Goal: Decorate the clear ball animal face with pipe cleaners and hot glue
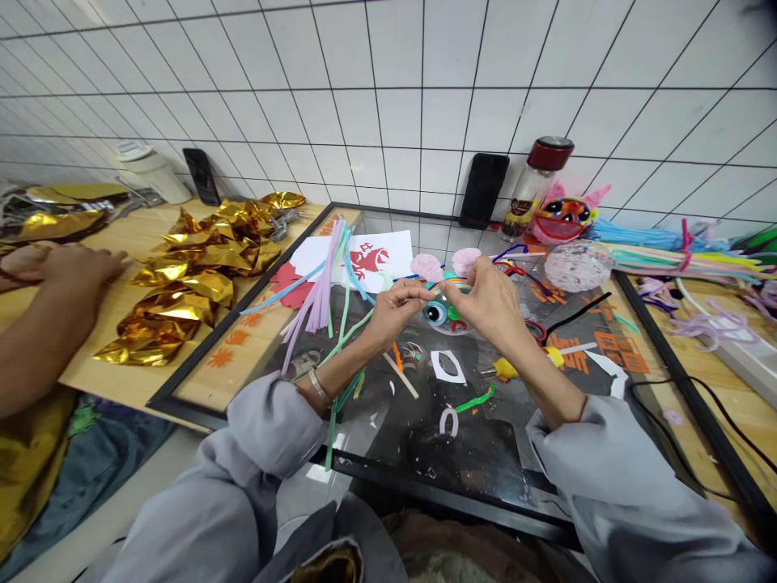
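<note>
A pipe-cleaner animal face (454, 317) is in front of me at the middle of the glass-topped board. It has a large blue-and-white eye, a red curl and two fuzzy pink ears (426, 268). Coloured strands arch across its top edge. My left hand (397, 309) is at the face's left side, its thumb and fingers pinched together; whatever sits between them is too small to make out. From the right, my right hand (490, 301) grips the upper edge of the face by the right ear, partly covering it.
Loose purple pipe cleaners (320, 295) and a white sheet with a red cut-out (370, 257) lie to the left. A yellow glue gun (515, 368) rests under my right forearm. Behind stand a phone (484, 190) and a bottle (534, 190). Another person's arm (54, 324) is beside gold foil (182, 300).
</note>
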Motion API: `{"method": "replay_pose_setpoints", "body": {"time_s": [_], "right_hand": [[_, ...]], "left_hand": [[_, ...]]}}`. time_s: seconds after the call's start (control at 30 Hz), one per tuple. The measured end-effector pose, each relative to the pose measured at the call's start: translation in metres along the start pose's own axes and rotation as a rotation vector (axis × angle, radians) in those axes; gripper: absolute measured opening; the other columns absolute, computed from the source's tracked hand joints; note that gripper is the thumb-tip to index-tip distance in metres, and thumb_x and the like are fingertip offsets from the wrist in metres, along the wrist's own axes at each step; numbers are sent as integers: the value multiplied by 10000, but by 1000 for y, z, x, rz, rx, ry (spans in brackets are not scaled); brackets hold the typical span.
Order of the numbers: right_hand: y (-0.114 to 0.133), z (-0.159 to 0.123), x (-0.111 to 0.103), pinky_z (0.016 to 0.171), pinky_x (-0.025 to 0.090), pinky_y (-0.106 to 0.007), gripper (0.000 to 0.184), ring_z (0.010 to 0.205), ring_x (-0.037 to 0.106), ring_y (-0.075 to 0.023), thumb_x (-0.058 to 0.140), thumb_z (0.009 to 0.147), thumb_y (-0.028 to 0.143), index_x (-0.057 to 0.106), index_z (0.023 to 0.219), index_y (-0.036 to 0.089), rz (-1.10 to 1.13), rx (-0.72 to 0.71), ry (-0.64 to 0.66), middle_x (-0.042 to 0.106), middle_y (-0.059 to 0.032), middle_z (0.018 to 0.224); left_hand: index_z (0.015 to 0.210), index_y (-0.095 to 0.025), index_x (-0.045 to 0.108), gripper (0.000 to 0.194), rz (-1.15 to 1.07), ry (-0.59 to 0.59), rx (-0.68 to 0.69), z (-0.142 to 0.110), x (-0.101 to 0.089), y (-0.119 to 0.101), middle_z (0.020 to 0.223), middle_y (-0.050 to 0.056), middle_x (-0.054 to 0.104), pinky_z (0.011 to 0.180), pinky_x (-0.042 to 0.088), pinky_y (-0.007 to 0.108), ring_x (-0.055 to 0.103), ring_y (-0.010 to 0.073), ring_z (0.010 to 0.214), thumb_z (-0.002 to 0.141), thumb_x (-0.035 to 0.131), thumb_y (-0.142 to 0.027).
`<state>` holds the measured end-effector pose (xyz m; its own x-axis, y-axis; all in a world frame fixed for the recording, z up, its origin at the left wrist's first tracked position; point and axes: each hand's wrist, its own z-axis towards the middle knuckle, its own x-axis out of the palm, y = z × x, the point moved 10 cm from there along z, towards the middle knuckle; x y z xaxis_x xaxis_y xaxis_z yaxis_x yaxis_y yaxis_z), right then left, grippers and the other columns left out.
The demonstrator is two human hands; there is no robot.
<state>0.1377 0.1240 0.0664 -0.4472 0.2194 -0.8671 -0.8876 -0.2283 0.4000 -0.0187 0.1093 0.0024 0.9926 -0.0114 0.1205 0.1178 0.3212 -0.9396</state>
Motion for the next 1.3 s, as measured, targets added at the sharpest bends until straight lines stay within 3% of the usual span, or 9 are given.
{"method": "replay_pose_setpoints", "body": {"time_s": [0.5,0.7,0.9,1.3], "right_hand": [[-1,2,-2,610,284,-318,145,689,534,-229,537,820,351,475,810,220,14,5,15,597,-56,738],[-1,2,-1,611,281,-320,155,695,538,-232,542,824,356,467,809,221,13,8,22,600,-60,745],[1,2,-1,619,286,-320,146,710,540,-235,530,834,354,479,824,217,6,-3,22,616,-74,783],[-1,2,-2,614,288,-312,148,659,499,-213,523,807,361,447,782,236,76,-23,-22,572,-34,705]], "left_hand": [[733,-223,790,78,-13,-18,-52,-1,-1,3,882,34,616,888,434,330,562,175,929,709,716,-211],[762,-203,787,159,32,-13,-63,-2,-3,3,934,49,647,852,436,326,572,198,955,774,682,-322],[654,-172,713,274,95,-43,-63,1,-1,-2,792,31,602,836,421,322,538,177,851,744,748,-428],[544,-163,557,348,61,-54,-102,7,2,3,661,-22,498,707,370,291,449,122,698,678,778,-396]]}}
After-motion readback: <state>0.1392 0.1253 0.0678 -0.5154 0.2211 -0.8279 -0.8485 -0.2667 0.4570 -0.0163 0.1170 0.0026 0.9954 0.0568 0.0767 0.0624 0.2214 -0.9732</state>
